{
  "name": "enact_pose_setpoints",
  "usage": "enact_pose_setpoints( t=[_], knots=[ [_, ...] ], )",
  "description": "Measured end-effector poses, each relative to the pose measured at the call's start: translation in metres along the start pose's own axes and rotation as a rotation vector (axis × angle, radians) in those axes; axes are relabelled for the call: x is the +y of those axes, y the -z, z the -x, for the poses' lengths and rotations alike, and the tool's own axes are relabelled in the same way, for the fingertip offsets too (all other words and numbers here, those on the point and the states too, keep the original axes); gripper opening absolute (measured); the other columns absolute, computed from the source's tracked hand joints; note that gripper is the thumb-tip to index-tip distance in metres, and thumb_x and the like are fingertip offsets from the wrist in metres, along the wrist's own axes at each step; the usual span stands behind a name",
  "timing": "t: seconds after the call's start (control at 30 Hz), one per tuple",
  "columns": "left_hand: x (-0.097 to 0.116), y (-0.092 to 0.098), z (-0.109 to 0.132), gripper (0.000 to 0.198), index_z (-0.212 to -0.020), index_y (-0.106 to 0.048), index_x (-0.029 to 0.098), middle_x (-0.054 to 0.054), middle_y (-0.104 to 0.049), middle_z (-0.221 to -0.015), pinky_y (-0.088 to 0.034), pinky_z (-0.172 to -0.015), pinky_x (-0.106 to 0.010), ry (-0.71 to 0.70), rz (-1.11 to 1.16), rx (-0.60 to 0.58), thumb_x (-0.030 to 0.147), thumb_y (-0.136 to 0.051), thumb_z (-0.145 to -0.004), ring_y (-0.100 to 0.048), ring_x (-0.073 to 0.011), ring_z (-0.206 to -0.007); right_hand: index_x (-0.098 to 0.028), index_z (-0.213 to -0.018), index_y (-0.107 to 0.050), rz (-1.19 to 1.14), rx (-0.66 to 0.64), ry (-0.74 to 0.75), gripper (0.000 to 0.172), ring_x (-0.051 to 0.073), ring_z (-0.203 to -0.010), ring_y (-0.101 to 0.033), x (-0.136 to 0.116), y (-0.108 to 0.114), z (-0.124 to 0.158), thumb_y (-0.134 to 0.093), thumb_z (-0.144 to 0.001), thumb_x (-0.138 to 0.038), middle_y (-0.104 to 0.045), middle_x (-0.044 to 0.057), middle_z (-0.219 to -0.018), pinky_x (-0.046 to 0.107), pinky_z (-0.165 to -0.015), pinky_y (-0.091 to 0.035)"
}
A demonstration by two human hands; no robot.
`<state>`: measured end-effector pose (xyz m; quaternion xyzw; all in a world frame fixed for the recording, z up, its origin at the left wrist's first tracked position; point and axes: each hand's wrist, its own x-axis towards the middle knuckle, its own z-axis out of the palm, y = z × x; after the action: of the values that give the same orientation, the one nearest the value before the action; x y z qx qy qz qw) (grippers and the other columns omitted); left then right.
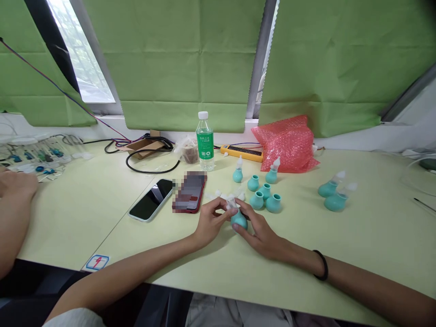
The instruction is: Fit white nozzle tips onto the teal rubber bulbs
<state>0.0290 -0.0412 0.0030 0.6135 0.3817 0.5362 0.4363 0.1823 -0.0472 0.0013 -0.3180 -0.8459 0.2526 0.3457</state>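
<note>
My right hand (257,229) is wrapped round a teal rubber bulb (240,220), holding it just above the table. At the bulb's neck, the fingers of my left hand (209,222) pinch a translucent nozzle (231,203); fingers partly hide the joint, so I cannot tell how far it is seated. Several open-necked teal bulbs (273,203) stand just beyond my right hand. Behind them are two bulbs fitted with clear nozzles, an upright one (237,175) and a slightly tilted one (271,175). Small whitish translucent pieces (220,194) lie behind my hands.
Two more nozzle-fitted bulbs (335,202) lie tilted at right. Two phones (152,200) lie at left. Behind stand a water bottle (205,145), a yellow tool (241,153) and a red bubble-wrap bag (286,143). Black cables (155,171) curl nearby. Another person's arm (13,213) rests far left.
</note>
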Motion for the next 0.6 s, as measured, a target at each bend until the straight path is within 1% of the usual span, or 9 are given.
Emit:
enact_pose_setpoints(
  t=[0.1, 0.2, 0.3, 0.43, 0.5, 0.6],
  knots=[
    [0.0007, -0.0003, 0.0014, 0.018, -0.072, -0.049, 0.012, -0.001, -0.05, -0.066, -0.046, -0.057, -0.024, 0.003, 0.008, -0.057, 0.03, -0.047, -0.074, -0.051, -0.0094, -0.06, -0.017, -0.123, -0.021, -0.062, 0.046, -0.028, 0.044, 0.017, -0.099, -0.044, 0.0036, -0.0029, 0.0012, -0.035, -0.082, -0.025, -0.045, 0.009, -0.111, 0.032, -0.085, -0.035],
    [0.0001, 0.0004, 0.002, 0.018, -0.073, -0.048, 0.012, 0.0, -0.05, -0.061, -0.044, -0.054, -0.022, -0.029, -0.047, -0.114, 0.029, -0.042, -0.078, -0.05, -0.0084, -0.055, -0.017, -0.121, -0.026, -0.121, 0.059, -0.057, 0.039, 0.017, -0.089, -0.048, 0.0061, -0.0027, 0.0018, -0.03, -0.083, -0.026, -0.052, 0.007, -0.098, 0.032, -0.08, -0.037],
    [0.0003, 0.0008, 0.0028, 0.018, -0.072, -0.046, 0.013, 0.001, -0.05, -0.058, -0.041, -0.049, -0.02, -0.048, -0.092, -0.143, 0.029, -0.04, -0.079, -0.046, -0.0067, -0.05, -0.017, -0.119, -0.027, -0.174, 0.052, -0.101, 0.037, 0.015, -0.076, -0.049, 0.006, -0.0038, 0.0038, -0.028, -0.084, -0.028, -0.053, 0.005, -0.087, 0.03, -0.072, -0.04],
    [0.0025, 0.0005, 0.0044, 0.018, -0.073, -0.043, 0.015, 0.002, -0.049, -0.057, -0.037, -0.047, -0.019, -0.039, -0.156, -0.152, 0.03, -0.037, -0.08, -0.043, -0.0058, -0.048, -0.018, -0.12, -0.024, -0.212, 0.026, -0.156, 0.039, 0.011, -0.06, -0.045, 0.0049, -0.0054, 0.0048, -0.029, -0.083, -0.029, -0.051, 0.003, -0.078, 0.028, -0.062, -0.041],
    [0.003, 0.0, 0.0049, 0.019, -0.073, -0.042, 0.015, 0.002, -0.048, -0.058, -0.037, -0.047, -0.018, -0.023, -0.178, -0.151, 0.031, -0.036, -0.08, -0.043, -0.0061, -0.049, -0.018, -0.12, -0.024, -0.219, 0.033, -0.164, 0.039, 0.011, -0.06, -0.044, 0.0049, -0.0058, 0.004, -0.03, -0.083, -0.029, -0.05, 0.003, -0.079, 0.027, -0.061, -0.04],
    [0.0019, -0.0004, 0.0044, 0.02, -0.076, -0.042, 0.015, 0.002, -0.048, -0.058, -0.036, -0.045, -0.018, 0.011, -0.192, -0.149, 0.033, -0.035, -0.08, -0.043, -0.0063, -0.048, -0.018, -0.119, -0.027, -0.216, 0.074, -0.172, 0.039, 0.012, -0.068, -0.046, 0.0051, -0.0064, 0.0025, -0.033, -0.082, -0.029, -0.049, 0.005, -0.086, 0.027, -0.064, -0.04]
  ],
)
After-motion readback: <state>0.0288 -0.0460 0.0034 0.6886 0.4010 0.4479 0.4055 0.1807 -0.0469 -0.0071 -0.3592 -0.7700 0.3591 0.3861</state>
